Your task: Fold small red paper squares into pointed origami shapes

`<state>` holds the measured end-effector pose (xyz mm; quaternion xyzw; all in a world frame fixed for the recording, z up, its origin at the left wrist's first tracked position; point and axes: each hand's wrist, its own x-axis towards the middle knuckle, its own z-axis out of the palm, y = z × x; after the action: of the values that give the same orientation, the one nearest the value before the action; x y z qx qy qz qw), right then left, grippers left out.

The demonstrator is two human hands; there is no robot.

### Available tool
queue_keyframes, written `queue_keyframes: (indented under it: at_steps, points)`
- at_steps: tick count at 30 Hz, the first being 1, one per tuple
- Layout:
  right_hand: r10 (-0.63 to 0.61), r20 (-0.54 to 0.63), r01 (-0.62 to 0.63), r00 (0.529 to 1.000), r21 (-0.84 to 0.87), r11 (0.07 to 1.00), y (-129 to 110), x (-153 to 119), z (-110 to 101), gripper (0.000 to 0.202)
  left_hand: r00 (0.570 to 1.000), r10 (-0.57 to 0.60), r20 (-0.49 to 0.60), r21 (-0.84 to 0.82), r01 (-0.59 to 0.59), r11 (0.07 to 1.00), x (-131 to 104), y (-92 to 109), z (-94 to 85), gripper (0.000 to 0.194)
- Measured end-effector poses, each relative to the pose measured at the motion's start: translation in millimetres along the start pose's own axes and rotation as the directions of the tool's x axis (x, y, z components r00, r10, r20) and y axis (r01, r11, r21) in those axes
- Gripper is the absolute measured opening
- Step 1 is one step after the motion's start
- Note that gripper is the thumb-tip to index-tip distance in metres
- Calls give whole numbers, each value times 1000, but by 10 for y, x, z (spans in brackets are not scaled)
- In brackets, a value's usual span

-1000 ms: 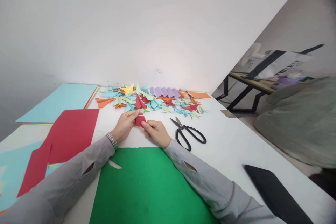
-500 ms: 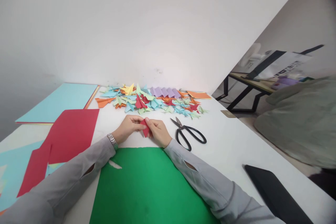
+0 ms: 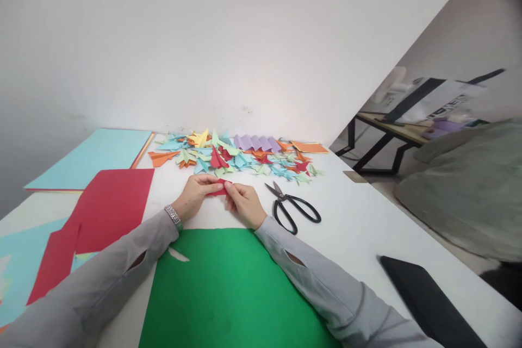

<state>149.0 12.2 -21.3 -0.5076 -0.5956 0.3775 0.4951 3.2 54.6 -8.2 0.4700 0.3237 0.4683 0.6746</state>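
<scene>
A small folded piece of red paper is held between both hands, just beyond the far edge of a green sheet. My left hand pinches its left side, thumb toward me. My right hand grips the right end between thumb and fingers. Parts of the paper are hidden behind the fingertips. Right of my right hand lies a pair of black-handled scissors, blades parted. Beyond the hands spreads a heap of small folded paper shapes in several colours.
Large red paper and a stack of light blue sheets lie at the left. An orange paper pile sits at the back near the wall. A black flat object rests at the right. Beyond the table stands a bench.
The red paper has turned from pointing down toward me to lying sideways between the hands. My left hand has shifted slightly left, and its fingers have changed their hold.
</scene>
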Motion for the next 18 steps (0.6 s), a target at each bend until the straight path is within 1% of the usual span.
queue_keyframes:
  at_steps: [3, 4, 5, 8, 10, 14, 16, 18]
  points:
    - [-70, -117, 61, 991, -82, 995, -20, 8, -4, 50, 1000, -9, -4, 12, 9, 1000, -3, 2, 0, 22]
    - [-89, -133, 79, 987, -83, 993, -23, 12, -6, 48, 1000, -10, -1, 27, 10, 1000, -6, 4, 4, 21]
    - [-104, -124, 95, 987, -73, 993, -26, 15, -7, 45, 1000, -6, 4, 51, 6, 999, -10, 4, 9, 20]
    - [-139, -25, 138, 990, -18, 990, -35, 11, -7, 42, 1000, 24, 7, 121, -24, 992, -20, 0, 23, 19]
    - [-147, 1, 147, 989, 11, 989, -39, 1, -6, 41, 999, 37, -10, 115, -36, 993, -17, -9, 25, 20]
    - [-131, -66, 134, 989, 38, 990, -31, -8, -15, 39, 998, 49, -30, 93, -46, 995, 3, -23, 11, 23]
    - [-127, -101, 133, 987, 51, 990, -25, -3, -21, 36, 998, 63, -16, 115, -61, 991, 4, -20, 6, 22]
    - [-132, -130, 142, 983, 68, 988, -19, 7, -23, 32, 997, 73, 20, 159, -75, 984, -8, -7, 10, 21]
